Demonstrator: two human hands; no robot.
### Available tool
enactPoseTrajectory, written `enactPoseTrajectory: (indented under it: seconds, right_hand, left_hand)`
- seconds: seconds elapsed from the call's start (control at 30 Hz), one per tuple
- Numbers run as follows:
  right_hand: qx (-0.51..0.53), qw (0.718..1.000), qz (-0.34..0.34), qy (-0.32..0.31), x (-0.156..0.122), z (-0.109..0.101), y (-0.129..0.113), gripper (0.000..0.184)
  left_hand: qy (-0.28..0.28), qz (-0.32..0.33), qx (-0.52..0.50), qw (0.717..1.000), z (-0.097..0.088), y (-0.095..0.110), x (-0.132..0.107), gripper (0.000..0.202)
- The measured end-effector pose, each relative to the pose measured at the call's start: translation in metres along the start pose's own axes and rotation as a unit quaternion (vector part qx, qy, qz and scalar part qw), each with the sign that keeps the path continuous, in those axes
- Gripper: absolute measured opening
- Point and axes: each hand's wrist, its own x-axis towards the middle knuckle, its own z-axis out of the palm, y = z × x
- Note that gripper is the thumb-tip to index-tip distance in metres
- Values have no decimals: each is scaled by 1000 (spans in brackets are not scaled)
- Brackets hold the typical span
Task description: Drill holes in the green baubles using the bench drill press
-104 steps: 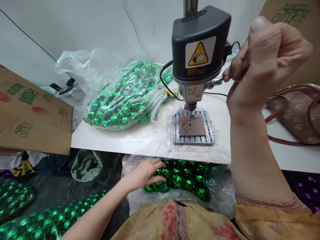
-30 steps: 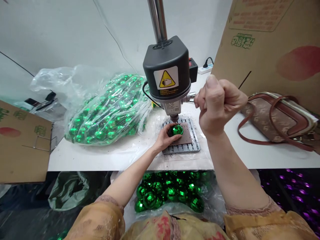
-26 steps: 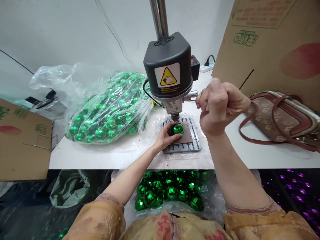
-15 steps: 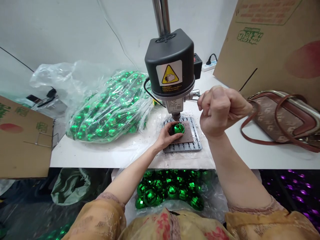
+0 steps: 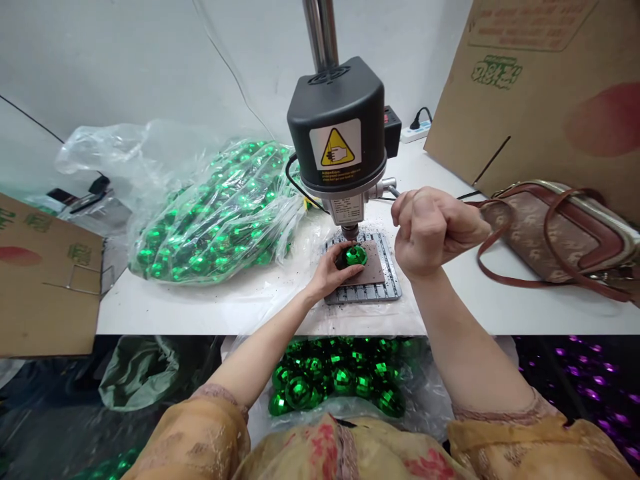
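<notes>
My left hand [image 5: 336, 270] holds a shiny green faceted ball [image 5: 356, 255] between thumb and fingers. A hole shows in the ball's top. The ball rests on a brown board [image 5: 373, 272] over the slotted grey base plate [image 5: 391, 288] of a bench drill press [image 5: 336, 127]. Just above the ball is the dark chuck [image 5: 351, 231]; whether a bit touches the ball I cannot make out. My right hand [image 5: 426, 230] is closed in a fist round the press's feed lever [image 5: 393, 191], whose far end the fingers hide.
A clear bag of green balls [image 5: 215, 220] lies left on the white table [image 5: 165, 308]. More green balls [image 5: 343, 379] sit below the front edge. To the right are a brown handbag [image 5: 565, 230] and a cardboard box [image 5: 540, 100]. Another box [image 5: 45, 287] stands left.
My right fist has shifted slightly down and to the left on the lever. The left hand keeps the ball in place under the chuck. The whole view has drifted a little.
</notes>
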Motion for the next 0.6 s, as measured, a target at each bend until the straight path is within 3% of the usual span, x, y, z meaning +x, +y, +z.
enactPoseTrajectory:
  seconds: [0.43,0.6]
  right_hand:
    - [35,998,-42,-19,-9,-8,5,51]
    - [-12,999,6,-37,-8,-10,-6,53]
  left_hand:
    - [3,4,3,1000,0,0,-1,66]
    - [8,4,8,1000,0,2,0,66]
